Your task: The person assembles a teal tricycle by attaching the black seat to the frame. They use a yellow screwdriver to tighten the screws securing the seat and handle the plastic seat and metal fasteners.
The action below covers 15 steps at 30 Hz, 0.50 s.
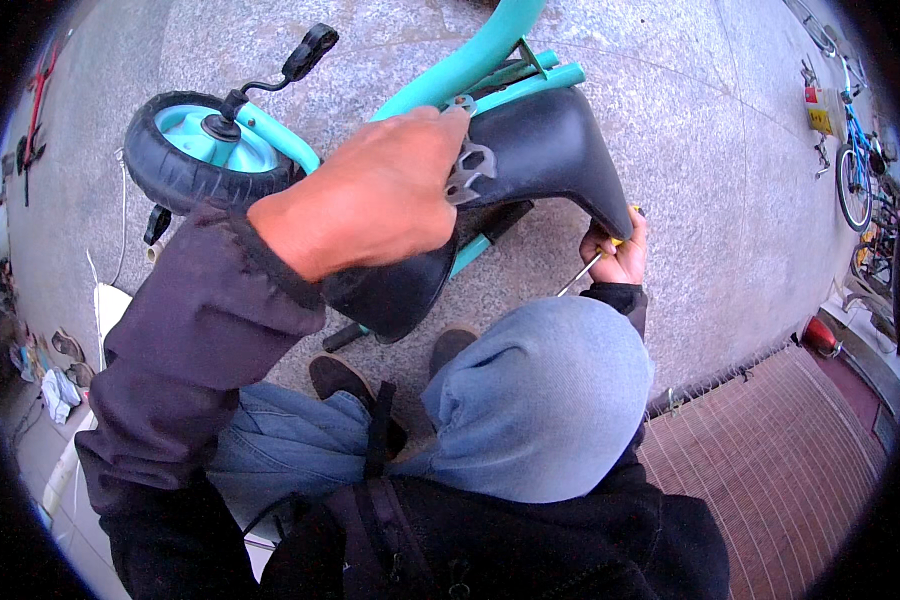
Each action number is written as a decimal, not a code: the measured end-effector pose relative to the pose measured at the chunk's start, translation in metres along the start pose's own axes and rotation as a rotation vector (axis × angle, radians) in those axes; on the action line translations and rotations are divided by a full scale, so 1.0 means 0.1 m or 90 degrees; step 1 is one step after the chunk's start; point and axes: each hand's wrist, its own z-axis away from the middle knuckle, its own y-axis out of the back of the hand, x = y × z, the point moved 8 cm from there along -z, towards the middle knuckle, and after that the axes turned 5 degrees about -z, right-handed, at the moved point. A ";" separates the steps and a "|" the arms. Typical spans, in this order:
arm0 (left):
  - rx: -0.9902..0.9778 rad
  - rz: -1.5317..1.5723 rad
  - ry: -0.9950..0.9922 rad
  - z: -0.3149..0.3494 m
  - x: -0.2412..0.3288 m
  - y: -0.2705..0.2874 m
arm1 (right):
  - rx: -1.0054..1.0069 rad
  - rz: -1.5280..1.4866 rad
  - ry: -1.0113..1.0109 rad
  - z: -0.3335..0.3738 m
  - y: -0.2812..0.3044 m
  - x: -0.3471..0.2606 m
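A child's tricycle with a teal frame (450,70) lies tipped on the floor before me. Its black saddle (540,145) faces me, the narrow end pointing toward my right hand. My left hand (370,190) is closed round a flat grey multi-hole spanner (473,170), whose notched ends stick out beside the saddle; most of it is covered by the hand. At the saddle's right end, my right hand (625,255) is closed on a screwdriver (580,275) with a yellow handle, its metal shaft slanting down toward my knee. The saddle hides part of those fingers.
A teal-hubbed wheel (220,140) with a black pedal (310,52) stands left of my arm. My jeans-covered knee (540,400) rises close below the saddle. A brown slatted mat (760,470) lies at lower right. Beyond it, a blue bicycle (855,165) stands at the far right.
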 end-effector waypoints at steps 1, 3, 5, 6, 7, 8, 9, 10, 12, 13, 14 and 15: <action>0.034 -0.012 -0.019 0.00 0.02 0.01 | 0.000 0.004 0.005 0.00 -0.01 0.01; 0.069 -0.028 -0.037 -0.01 0.04 0.03 | -0.001 0.012 0.021 0.00 -0.02 0.00; 0.070 -0.038 -0.033 -0.01 0.04 0.03 | -0.002 0.020 0.025 0.01 0.00 -0.04; 0.074 -0.040 -0.017 0.02 0.03 0.07 | -0.005 0.021 0.020 0.00 0.00 -0.03; 0.079 -0.043 -0.002 0.05 0.02 0.10 | -0.007 0.023 0.015 0.00 0.00 -0.01; 0.084 -0.045 0.014 0.07 0.01 0.14 | -0.010 0.025 0.011 0.00 0.00 0.00; 0.111 -0.059 -0.009 0.08 0.02 0.15 | -0.010 0.030 0.011 0.00 -0.01 0.00; 0.137 -0.072 -0.032 0.09 0.03 0.16 | -0.007 0.026 0.017 0.00 -0.01 -0.01; 0.174 -0.098 -0.055 0.09 0.05 0.16 | -0.001 0.016 0.027 0.01 -0.02 -0.01; 0.183 -0.110 -0.055 0.09 0.05 0.15 | -0.003 0.012 0.025 0.01 -0.01 -0.01; 0.193 -0.121 -0.055 0.09 0.06 0.14 | -0.005 0.007 0.023 0.00 0.00 -0.01; 0.164 -0.059 -0.041 0.07 0.03 0.09 | -0.008 0.003 0.020 -0.01 0.01 0.00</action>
